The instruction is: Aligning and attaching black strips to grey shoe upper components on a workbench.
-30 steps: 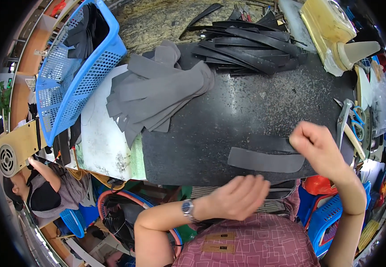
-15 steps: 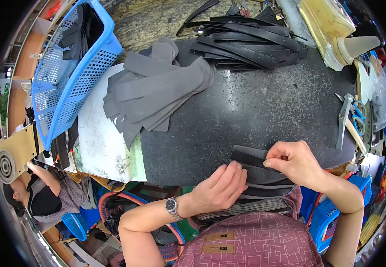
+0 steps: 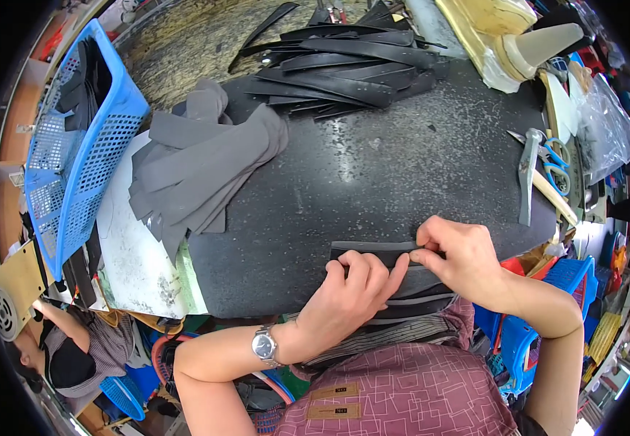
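Here, both hands work one dark strip point(image 3: 373, 251) at the near edge of the black worktop point(image 3: 373, 160), directly in front of the person. The left hand point(image 3: 351, 291) lies on the strip with fingers curled down, pressing it flat against the slab (a wristwatch sits on that wrist). The right hand point(image 3: 456, 254) is closed in a pinch on the strip's upper edge near its right end, thumb and forefinger meeting on the material.

Judged from this posture, the step in hand is folding or aligning the strip's edge, one hand anchoring while the other turns the margin. The next move would call for steady downward pressure from the left hand and an even slide of the pinch along the edge, so that the margin does not wander.

The strip's long axis runs left to right, roughly parallel to the near edge of the worktop; its left end shows beyond the left fingers, its right end is hidden under the right hand.

Well apart, a heap of grey strips point(image 3: 198, 167) lies to the left, a fan of black strips point(image 3: 344, 65) at the far side, a hammer point(image 3: 527, 171) to the right, and a blue basket point(image 3: 75, 152) far left.
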Motion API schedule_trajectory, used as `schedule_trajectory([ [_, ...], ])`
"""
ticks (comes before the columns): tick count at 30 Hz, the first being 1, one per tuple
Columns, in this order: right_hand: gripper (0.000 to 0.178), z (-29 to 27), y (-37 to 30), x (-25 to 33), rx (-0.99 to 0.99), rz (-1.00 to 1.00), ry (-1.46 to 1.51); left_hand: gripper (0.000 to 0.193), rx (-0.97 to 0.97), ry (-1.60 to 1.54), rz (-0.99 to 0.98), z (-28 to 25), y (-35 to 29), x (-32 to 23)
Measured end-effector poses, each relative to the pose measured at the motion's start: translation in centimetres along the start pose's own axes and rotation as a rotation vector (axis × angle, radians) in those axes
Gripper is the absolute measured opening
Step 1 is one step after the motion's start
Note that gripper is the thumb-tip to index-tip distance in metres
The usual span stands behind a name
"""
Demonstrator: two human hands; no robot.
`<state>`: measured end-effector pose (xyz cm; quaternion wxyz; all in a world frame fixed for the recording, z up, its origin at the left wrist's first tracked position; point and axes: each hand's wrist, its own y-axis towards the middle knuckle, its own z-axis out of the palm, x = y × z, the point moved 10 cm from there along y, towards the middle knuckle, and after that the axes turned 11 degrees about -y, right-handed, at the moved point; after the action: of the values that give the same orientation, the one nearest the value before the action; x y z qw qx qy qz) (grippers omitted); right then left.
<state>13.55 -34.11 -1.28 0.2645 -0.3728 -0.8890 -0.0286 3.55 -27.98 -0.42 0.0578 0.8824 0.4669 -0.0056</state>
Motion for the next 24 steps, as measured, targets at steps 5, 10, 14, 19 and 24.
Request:
schedule_trajectory([
  [5, 0.048, -2.2, -1.3, -2.1, -0.132, -0.088, -0.512, 0.070, 0.037, 0.007, 0.008, 0.7, -1.4, 0.4],
  [10, 0.044, -4.9, 0.4, -5.0, -0.151, -0.082, -0.258, 0.033, -0.189, -0.113, 0.147, -0.5, -3.8, -0.8],
  [14, 0.024, -7.8, 5.9, -1.3, -0.371, -0.254, -0.078, 0.025, -0.224, -0.249, 0.299, 0.0, -5.5, -6.1],
  [19, 0.017, -6.6, 14.1, 3.7, -0.557, -0.461, -0.249, 0.030, -0.365, -0.483, 0.154, -2.3, -4.9, -2.1],
  [24, 0.023, -4.3, 16.0, 4.9, -0.478, -0.316, -0.482, 0.026, -0.528, -0.051, -0.398, -7.2, -5.7, 14.8],
])
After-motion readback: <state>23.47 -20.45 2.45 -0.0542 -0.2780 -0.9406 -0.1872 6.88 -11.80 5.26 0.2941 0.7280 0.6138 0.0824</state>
